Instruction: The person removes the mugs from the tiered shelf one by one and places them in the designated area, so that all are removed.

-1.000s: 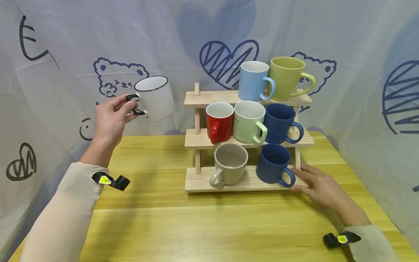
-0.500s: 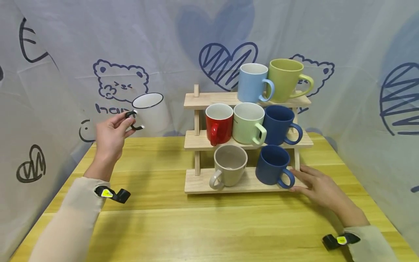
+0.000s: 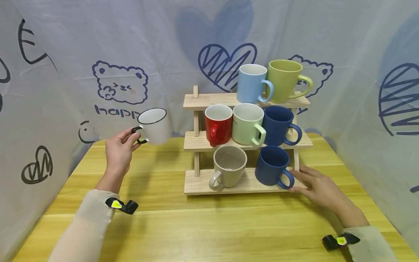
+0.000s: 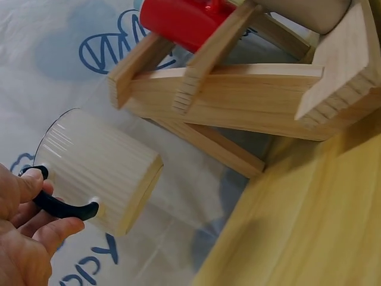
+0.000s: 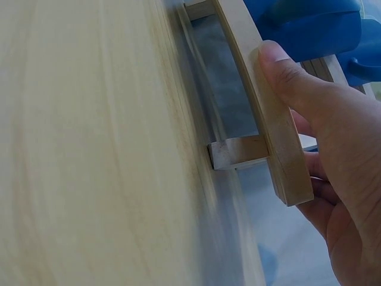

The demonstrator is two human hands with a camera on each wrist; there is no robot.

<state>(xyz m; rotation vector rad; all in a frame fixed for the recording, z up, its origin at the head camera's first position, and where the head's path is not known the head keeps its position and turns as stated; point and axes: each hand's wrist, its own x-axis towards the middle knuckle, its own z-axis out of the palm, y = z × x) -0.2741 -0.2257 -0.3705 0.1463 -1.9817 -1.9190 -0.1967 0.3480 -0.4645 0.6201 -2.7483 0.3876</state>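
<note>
My left hand (image 3: pixel 120 150) pinches the black handle of a white mug (image 3: pixel 154 127) with a dark rim, held up left of the wooden tiered rack (image 3: pixel 196 182). In the left wrist view the ribbed side of that mug (image 4: pixel 98 167) shows, thumb and fingers on its handle. My right hand (image 3: pixel 322 187) grips the right end of the rack's bottom shelf; in the right wrist view the thumb lies on the shelf's wooden board (image 5: pixel 262 101) and the fingers curl behind it. Beside this hand stands a dark blue mug (image 3: pixel 270 169), its handle close to the fingers.
A beige mug (image 3: pixel 230 165) shares the bottom shelf. On the middle shelf stand a red mug (image 3: pixel 218 125), a pale green mug (image 3: pixel 247 125) and another dark blue mug (image 3: pixel 278 125). Up top are a light blue mug (image 3: pixel 251 84) and an olive green mug (image 3: pixel 283 82). A printed curtain (image 3: pixel 131 32) hangs behind.
The left hand has lowered the white mug and, in the last half second, moved slightly right with it. My right hand stays at the rack's end.
</note>
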